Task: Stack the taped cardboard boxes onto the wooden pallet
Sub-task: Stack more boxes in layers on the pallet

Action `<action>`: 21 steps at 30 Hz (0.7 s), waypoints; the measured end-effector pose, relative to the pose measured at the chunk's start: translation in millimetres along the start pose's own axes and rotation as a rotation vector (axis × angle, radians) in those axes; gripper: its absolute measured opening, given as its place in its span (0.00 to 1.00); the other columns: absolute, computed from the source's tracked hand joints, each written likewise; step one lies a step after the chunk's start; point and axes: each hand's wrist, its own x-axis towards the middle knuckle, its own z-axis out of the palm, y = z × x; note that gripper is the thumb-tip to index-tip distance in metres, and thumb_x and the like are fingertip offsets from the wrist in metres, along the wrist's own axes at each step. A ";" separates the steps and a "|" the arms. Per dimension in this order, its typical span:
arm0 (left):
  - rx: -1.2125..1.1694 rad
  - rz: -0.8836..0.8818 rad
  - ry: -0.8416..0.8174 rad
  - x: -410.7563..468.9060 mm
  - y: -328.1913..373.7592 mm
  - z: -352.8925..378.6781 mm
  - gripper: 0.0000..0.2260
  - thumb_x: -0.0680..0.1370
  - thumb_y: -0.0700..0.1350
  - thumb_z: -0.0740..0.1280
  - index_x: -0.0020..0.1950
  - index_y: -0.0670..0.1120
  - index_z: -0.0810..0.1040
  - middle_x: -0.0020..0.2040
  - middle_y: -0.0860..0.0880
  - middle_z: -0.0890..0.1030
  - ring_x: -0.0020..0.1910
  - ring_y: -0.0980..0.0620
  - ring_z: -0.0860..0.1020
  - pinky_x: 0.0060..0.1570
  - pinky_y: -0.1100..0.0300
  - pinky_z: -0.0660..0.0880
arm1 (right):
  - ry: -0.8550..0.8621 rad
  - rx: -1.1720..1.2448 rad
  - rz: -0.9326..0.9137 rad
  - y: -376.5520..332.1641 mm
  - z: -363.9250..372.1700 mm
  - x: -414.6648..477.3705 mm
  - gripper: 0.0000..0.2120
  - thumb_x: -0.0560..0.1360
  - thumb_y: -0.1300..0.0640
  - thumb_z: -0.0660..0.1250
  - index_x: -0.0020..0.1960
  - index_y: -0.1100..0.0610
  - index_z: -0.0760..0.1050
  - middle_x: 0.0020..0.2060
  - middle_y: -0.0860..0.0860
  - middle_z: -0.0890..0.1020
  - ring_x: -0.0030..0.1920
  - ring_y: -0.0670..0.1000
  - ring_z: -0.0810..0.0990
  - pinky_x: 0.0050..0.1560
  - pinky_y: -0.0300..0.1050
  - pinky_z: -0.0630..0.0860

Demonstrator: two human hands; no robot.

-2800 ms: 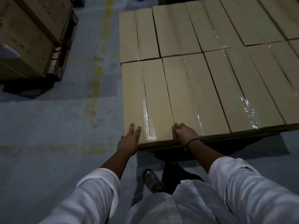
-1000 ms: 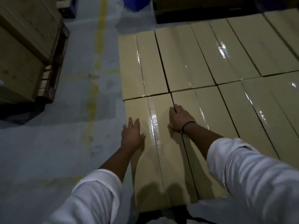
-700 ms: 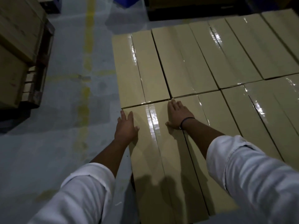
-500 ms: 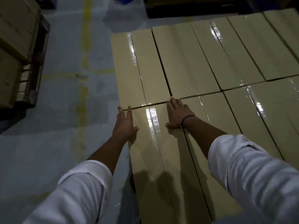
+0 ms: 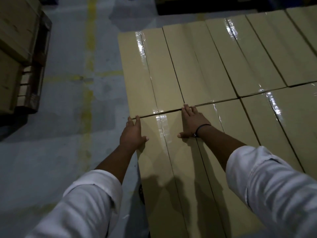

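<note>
1. Pressing flat with straight fingers and gripping nothing, the left hand (image 5: 133, 133) and right hand (image 5: 193, 123) lie on the near taped box (image 5: 154, 169). Just beyond the fingertips, its far edge sits close against the next box (image 5: 154, 71).
2. This layer looks nearly filled; the pallet is hidden underneath.
</note>
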 end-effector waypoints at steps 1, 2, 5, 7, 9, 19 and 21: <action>0.011 0.000 -0.007 1.5 0.2 0.3 0.51 0.74 0.55 0.76 0.83 0.48 0.43 0.83 0.39 0.44 0.80 0.37 0.56 0.73 0.44 0.66 | -0.006 -0.002 0.002 -0.1 -0.4 1.6 0.65 0.65 0.32 0.75 0.81 0.57 0.36 0.81 0.52 0.37 0.80 0.59 0.40 0.78 0.62 0.53; 0.023 -0.001 -0.012 2.5 0.1 0.5 0.51 0.74 0.55 0.76 0.83 0.48 0.43 0.83 0.39 0.44 0.80 0.36 0.57 0.73 0.44 0.66 | -0.010 -0.003 0.005 -0.6 -0.7 3.1 0.65 0.65 0.32 0.75 0.81 0.57 0.37 0.81 0.52 0.38 0.80 0.59 0.40 0.78 0.62 0.53; 0.063 -0.010 -0.020 3.0 1.8 0.0 0.51 0.75 0.56 0.76 0.83 0.48 0.43 0.83 0.38 0.45 0.79 0.35 0.58 0.73 0.44 0.66 | -0.020 -0.001 0.019 -2.5 -2.9 3.2 0.65 0.65 0.33 0.76 0.81 0.57 0.36 0.81 0.51 0.37 0.81 0.59 0.39 0.78 0.61 0.52; 0.098 -0.014 -0.016 1.4 4.9 0.5 0.50 0.75 0.56 0.75 0.83 0.47 0.43 0.82 0.37 0.45 0.79 0.34 0.57 0.73 0.43 0.64 | -0.024 0.003 0.030 -4.3 -3.7 0.6 0.65 0.66 0.33 0.76 0.81 0.56 0.36 0.81 0.51 0.37 0.81 0.58 0.39 0.79 0.60 0.52; 0.150 -0.015 -0.005 -0.9 8.5 0.9 0.50 0.76 0.57 0.74 0.83 0.45 0.42 0.82 0.35 0.45 0.80 0.34 0.53 0.75 0.43 0.61 | -0.022 0.003 0.043 -6.7 -3.6 -2.7 0.64 0.67 0.34 0.76 0.81 0.56 0.36 0.81 0.51 0.37 0.81 0.58 0.39 0.78 0.59 0.53; 0.266 0.146 0.072 -57.6 20.5 39.9 0.32 0.86 0.49 0.57 0.83 0.43 0.43 0.82 0.38 0.41 0.81 0.34 0.42 0.79 0.42 0.52 | 0.036 0.066 0.080 -12.3 42.9 -47.6 0.44 0.80 0.39 0.61 0.82 0.56 0.38 0.81 0.54 0.39 0.80 0.61 0.41 0.78 0.58 0.52; 0.246 0.144 0.055 -80.6 28.8 59.0 0.32 0.86 0.49 0.57 0.83 0.44 0.42 0.82 0.39 0.39 0.81 0.35 0.41 0.79 0.43 0.52 | 0.038 0.082 0.078 -12.7 56.2 -64.2 0.43 0.81 0.40 0.61 0.82 0.56 0.38 0.81 0.55 0.39 0.80 0.61 0.41 0.79 0.58 0.52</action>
